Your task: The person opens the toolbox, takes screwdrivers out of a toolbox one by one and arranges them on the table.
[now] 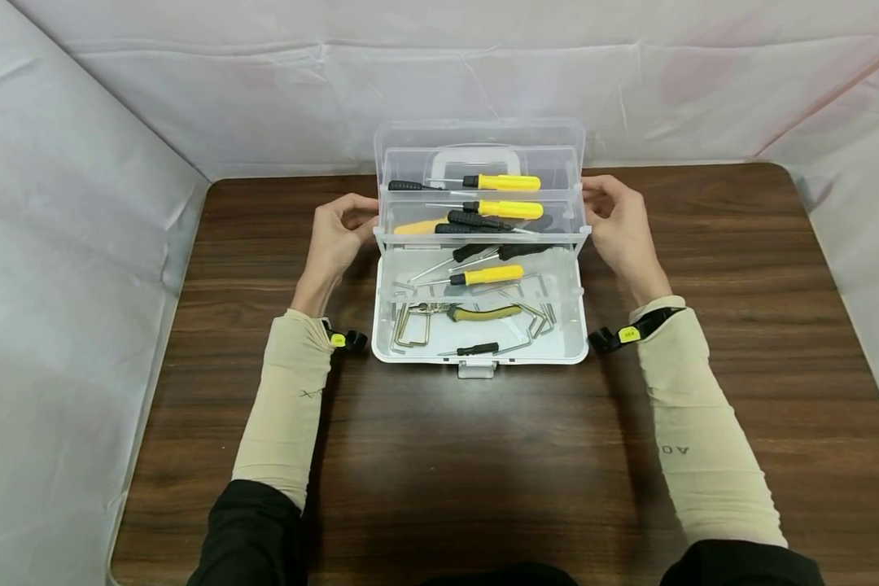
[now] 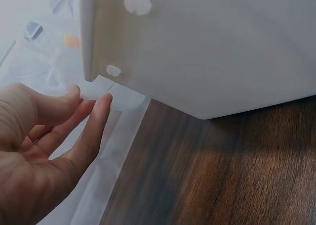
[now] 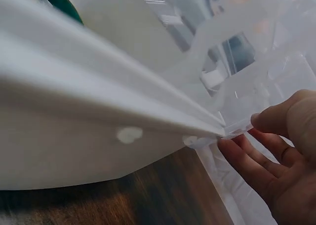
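A toolbox with a white base (image 1: 439, 340) stands on the table, its clear lid (image 1: 557, 134) raised at the back and clear tiered trays (image 1: 567, 213) spread above the base. My left hand (image 1: 339, 236) pinches the lid's left edge between thumb and fingers. On the other side, my right hand (image 1: 618, 220) pinches the right edge of the lid; in the right wrist view the thumb (image 3: 276, 118) lies on the clear plastic with fingers below. Yellow screwdrivers (image 1: 509, 182) and black-handled screwdrivers (image 1: 476, 220) rest in the trays. Pliers (image 1: 483, 312) and several hex keys (image 1: 413, 330) lie in the base.
The dark wooden table (image 1: 439, 456) carries the toolbox near its back edge. White sheeting (image 1: 278, 89) hangs behind the table and along both sides. A latch (image 1: 476, 371) juts from the front of the base.
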The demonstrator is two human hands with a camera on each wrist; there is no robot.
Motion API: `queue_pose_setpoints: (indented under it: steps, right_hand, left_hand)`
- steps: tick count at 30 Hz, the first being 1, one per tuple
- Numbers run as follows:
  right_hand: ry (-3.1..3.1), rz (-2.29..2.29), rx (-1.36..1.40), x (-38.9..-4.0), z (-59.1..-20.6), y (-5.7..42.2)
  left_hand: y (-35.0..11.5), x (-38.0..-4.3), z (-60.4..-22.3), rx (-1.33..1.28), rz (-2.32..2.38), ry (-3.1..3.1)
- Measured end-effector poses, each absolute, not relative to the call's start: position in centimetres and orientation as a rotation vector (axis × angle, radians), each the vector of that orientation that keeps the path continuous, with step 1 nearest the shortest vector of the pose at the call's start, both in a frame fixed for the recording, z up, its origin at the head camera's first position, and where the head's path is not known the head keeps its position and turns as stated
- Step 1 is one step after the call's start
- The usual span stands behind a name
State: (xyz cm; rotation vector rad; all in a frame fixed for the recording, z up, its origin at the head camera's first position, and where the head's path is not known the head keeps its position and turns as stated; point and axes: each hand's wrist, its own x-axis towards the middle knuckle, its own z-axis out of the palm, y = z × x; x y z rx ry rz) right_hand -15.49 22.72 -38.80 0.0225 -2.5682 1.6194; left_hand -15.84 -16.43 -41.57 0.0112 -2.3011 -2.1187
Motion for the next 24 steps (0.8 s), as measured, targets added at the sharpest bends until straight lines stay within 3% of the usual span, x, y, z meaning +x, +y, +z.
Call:
queue_pose_setpoints:
  steps: [24]
  right_hand:
    - [-2.985, 1.508, -0.007, -16.7, -40.1, 23.8]
  left_hand:
    - [-16.4, -15.6, -42.4, 0.142, -2.138, -2.483]
